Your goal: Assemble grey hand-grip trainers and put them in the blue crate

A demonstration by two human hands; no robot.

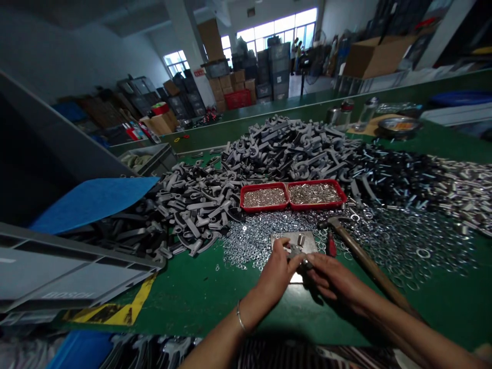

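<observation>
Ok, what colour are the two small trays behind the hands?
Red, both trays; clearest in the head view.

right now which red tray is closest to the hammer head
The right-hand red plastic tray: the wooden-handled hammer's head lies just below its right corner; the left red tray is farther.

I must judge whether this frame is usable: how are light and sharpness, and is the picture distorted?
Head view: far windows blown out, green table dim. Head view: the white pillar leans, a wide-lens distortion. Head view: the small metal part between left hand and right hand is dark and soft.
</observation>
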